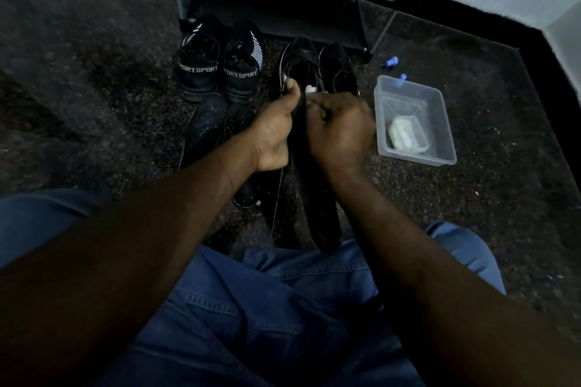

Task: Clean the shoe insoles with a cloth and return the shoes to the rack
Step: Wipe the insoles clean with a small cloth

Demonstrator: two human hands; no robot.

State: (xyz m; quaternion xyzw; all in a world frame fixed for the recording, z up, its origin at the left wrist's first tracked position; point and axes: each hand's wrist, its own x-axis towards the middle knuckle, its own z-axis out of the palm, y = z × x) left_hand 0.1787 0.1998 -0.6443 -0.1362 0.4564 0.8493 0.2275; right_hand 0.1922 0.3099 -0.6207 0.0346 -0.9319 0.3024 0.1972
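A long black insole point(317, 198) stands tilted between my knees, its lower end near my lap. My left hand point(276, 132) grips its upper left edge, thumb up. My right hand point(341, 129) is curled against its upper face, with a bit of white cloth point(311, 89) showing above the knuckles. Behind the hands sits a pair of plain black shoes point(336, 72). A pair of black "SPORT" sneakers point(220, 69) stands to their left. The black shoe rack point(283, 9) is at the back.
A clear plastic tub point(440, 110) holding a pale cloth or soap lump point(405, 135) lies on the dark carpet at right. Two small blue caps point(391, 61) lie behind it. More dark insoles point(204, 132) lie left of my left hand. A pale wall runs along the right.
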